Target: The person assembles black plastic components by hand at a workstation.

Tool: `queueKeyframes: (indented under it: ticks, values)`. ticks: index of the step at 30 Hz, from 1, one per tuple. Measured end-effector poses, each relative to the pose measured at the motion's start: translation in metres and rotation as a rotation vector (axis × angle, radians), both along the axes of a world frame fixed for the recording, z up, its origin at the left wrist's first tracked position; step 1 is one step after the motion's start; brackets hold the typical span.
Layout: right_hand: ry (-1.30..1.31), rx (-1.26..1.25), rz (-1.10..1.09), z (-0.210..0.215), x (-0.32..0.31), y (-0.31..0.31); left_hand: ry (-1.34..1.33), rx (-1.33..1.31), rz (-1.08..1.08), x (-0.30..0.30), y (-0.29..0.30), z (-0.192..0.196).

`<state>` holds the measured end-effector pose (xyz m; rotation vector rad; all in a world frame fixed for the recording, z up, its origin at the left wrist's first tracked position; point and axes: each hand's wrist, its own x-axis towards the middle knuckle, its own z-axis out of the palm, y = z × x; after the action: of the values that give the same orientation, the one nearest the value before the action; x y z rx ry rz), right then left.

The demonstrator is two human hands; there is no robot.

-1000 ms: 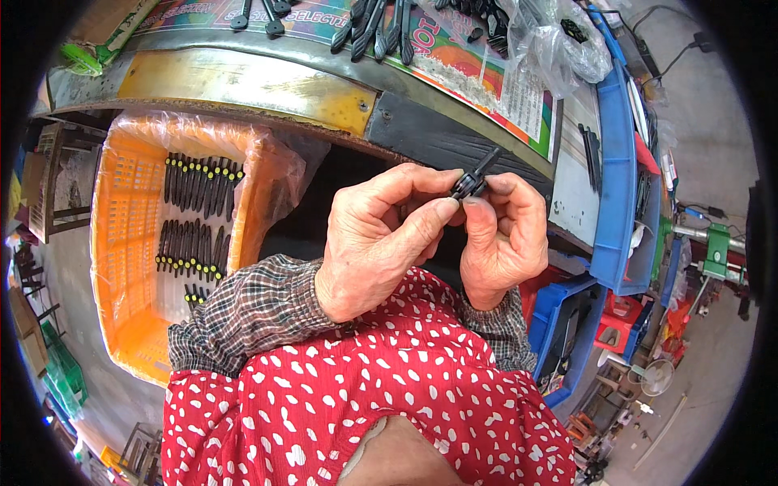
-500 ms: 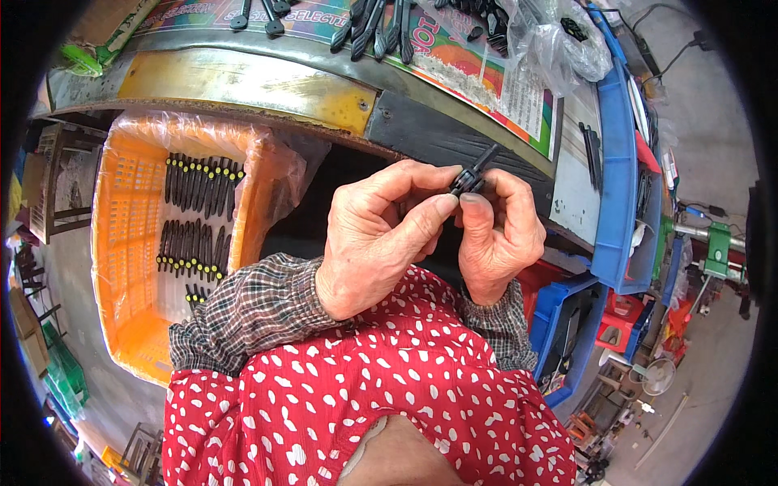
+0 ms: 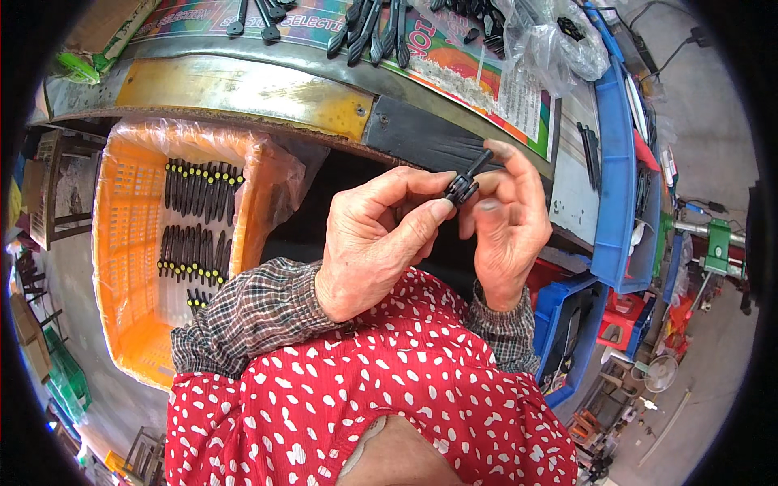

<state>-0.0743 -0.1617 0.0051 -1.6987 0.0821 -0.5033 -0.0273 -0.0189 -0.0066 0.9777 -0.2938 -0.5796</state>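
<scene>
At the far left, an orange plastic crate [image 3: 134, 308] lined with clear plastic film sits below the bench edge. Inside it, rows of slim black parts with yellow tips [image 3: 198, 190] lie side by side in two neat bands, with a few more loose ones lower down.

Above the crate runs the worn yellow-and-black front edge of the workbench [image 3: 243, 93]. On the bench top lies a colourful printed sheet [image 3: 454, 57], and on it rest several loose black plastic pieces [image 3: 373, 32], with a crumpled clear plastic bag [image 3: 551, 40] further right.

Near the middle, the left hand [image 3: 377, 243], coming out of a checked sleeve, is curled, thumb and forefinger pinching a small black plastic part [image 3: 463, 185] from the left. That part is held up in front of the bench edge, between both hands, its thin stem pointing up and to the right. The right hand [image 3: 506, 223] grips the same part from the other side, its fingertips [image 3: 490, 204] pressed against it and the forefinger raised along the stem.

Below the hands spreads a red garment with white spots [image 3: 365, 405]. To the right, blue plastic bins [image 3: 616, 162] stand along the bench, one lower one just beside the right wrist.
</scene>
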Motion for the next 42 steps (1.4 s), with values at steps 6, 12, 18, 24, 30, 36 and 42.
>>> queueKeyframes:
  ticks: [6,12,18,24,30,36,42]
  values:
    - [0.097,0.029,-0.020,0.009,0.006,0.001,-0.024,0.016,0.019,-0.003,0.000,0.002]
    - [0.140,-0.043,0.073,0.007,-0.003,0.005,-0.026,0.003,-0.006,-0.001,0.002,0.001]
    - [0.032,0.072,0.063,0.011,0.001,-0.001,-0.033,0.054,0.000,-0.002,0.005,0.003]
    - [0.082,-0.002,-0.083,0.012,0.006,-0.003,-0.045,0.044,0.014,-0.004,0.006,0.006]
    - [0.138,-0.101,0.096,0.010,0.001,0.002,-0.036,0.016,0.002,-0.002,0.007,0.004]
    - [0.061,-0.085,0.105,0.006,-0.001,0.005,-0.067,0.026,-0.002,0.000,0.008,0.005]
    - [-0.024,0.049,-0.029,0.013,0.007,-0.003,-0.023,0.053,-0.002,0.000,0.011,0.010]
